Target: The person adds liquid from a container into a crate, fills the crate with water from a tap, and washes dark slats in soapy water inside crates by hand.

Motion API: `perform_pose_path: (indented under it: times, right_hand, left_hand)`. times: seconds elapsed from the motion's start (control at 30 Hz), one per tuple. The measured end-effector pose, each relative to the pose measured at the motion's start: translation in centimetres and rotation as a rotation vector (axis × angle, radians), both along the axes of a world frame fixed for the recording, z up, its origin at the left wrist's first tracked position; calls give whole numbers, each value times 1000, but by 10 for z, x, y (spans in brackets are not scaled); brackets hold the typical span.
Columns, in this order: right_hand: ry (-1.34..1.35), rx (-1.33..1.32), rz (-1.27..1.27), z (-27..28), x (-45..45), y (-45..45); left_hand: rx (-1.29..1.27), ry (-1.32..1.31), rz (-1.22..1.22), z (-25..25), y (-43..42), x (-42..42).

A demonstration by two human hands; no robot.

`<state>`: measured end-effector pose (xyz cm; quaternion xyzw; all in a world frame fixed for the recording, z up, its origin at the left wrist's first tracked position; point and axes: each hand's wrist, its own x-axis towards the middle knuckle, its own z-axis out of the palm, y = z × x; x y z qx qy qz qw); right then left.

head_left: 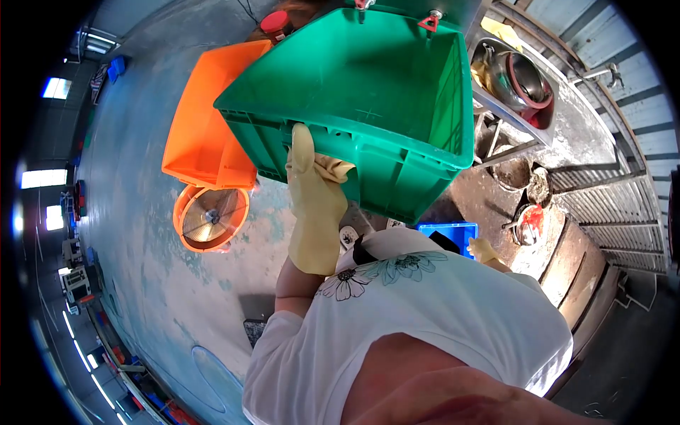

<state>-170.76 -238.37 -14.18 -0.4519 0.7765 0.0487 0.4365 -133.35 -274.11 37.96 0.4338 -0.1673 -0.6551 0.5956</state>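
Observation:
A large green plastic crate (418, 159) stands tilted in front of me, its inside facing up towards me. My left hand (312, 177), in a pale yellow rubber glove, is closed on the crate's near rim, with the thumb on top and the other fingers bent below. My right hand (483, 250), also gloved, hangs low by my right side, beside a blue crate (464, 230). Its fingers look slightly apart, with nothing visible in them; my body hides part of that arm.
An orange bin (205, 120) touches the green crate's left side, with an orange drum fan (211, 217) below it. Two red-handled taps (430, 21) reach over the crate's far edge. A metal sink (520, 124) holding pots is at right, with buckets (528, 224) beneath.

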Motion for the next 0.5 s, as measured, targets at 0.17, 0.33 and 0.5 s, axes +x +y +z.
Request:
perform_pose_path:
  times: [0.17, 0.33, 0.5]
  right_hand:
    - [-337, -125, -162, 63, 40, 16]
    - [-387, -214, -742, 95, 66, -38]
    - [-375, -297, -652, 125, 71, -85]
  left_hand:
    - [-125, -199, -180, -27, 2, 23]
    - [128, 23, -104, -7, 6, 17]
    - [-181, -252, -337, -19, 15, 24]
